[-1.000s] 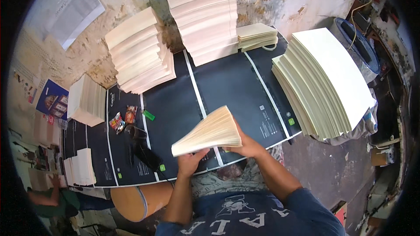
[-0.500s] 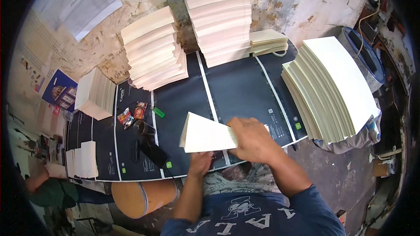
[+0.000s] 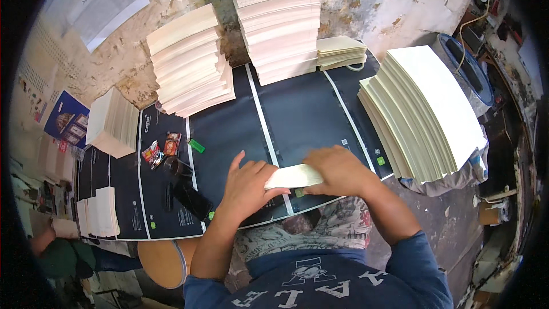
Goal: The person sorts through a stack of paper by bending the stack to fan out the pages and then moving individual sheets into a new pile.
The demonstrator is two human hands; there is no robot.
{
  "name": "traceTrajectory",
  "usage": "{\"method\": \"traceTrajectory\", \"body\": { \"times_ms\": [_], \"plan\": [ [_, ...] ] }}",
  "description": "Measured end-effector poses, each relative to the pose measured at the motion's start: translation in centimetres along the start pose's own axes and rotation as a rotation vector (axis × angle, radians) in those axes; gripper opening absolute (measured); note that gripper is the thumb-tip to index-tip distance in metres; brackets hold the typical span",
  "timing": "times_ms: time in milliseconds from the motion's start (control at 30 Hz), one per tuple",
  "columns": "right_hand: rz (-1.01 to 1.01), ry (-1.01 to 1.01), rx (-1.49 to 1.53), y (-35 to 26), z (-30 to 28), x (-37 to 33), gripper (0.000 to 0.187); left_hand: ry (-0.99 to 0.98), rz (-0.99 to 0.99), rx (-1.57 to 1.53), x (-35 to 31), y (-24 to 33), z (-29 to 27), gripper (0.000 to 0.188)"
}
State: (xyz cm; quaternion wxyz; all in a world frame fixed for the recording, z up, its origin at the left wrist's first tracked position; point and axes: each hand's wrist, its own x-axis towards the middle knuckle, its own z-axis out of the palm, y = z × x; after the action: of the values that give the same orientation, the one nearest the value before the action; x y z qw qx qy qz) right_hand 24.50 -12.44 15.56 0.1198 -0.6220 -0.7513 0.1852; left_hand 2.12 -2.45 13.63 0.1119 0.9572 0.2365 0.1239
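A small sheaf of cream paper sheets [image 3: 294, 177] is held level over the near part of the black-covered table [image 3: 226, 126], its layered edge turned toward me. My left hand [image 3: 247, 186] grips its left end, thumb below and fingers above, the index finger raised away. On the other end my right hand [image 3: 338, 170] is closed, fingers over the top and thumb near the lower edge. How many sheets there are cannot be made out. To the right stands a big pile of the same cream paper [image 3: 434, 109], its top sheet white and bare.
Tall paper stacks [image 3: 280, 28] line the wall, with a lower stack [image 3: 341, 52] beside them. A dark cup [image 3: 178, 167], snack packets [image 3: 171, 144], a green lighter [image 3: 197, 146] and a black phone [image 3: 193, 200] lie left. A round stool [image 3: 160, 260] stands below; another person [image 3: 63, 257] is far left.
My left hand has come up from under the paper to its left end. The sheaf has tipped from showing its broad face to showing its edge. My view has shifted slightly.
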Motion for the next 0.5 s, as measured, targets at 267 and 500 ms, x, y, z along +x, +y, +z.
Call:
{"method": "traceTrajectory", "body": {
  "times_ms": [267,500],
  "plan": [
    [-0.132,0.251,0.056,2.5,2.5,-1.0,0.043,0.146,0.032,-0.003,0.2,0.2,1.5,0.033],
    [0.005,0.3,0.174,4.0,0.7,-3.9,0.041,0.203,0.037,-0.007,-0.4,0.4,1.8,0.031]
  ]
}}
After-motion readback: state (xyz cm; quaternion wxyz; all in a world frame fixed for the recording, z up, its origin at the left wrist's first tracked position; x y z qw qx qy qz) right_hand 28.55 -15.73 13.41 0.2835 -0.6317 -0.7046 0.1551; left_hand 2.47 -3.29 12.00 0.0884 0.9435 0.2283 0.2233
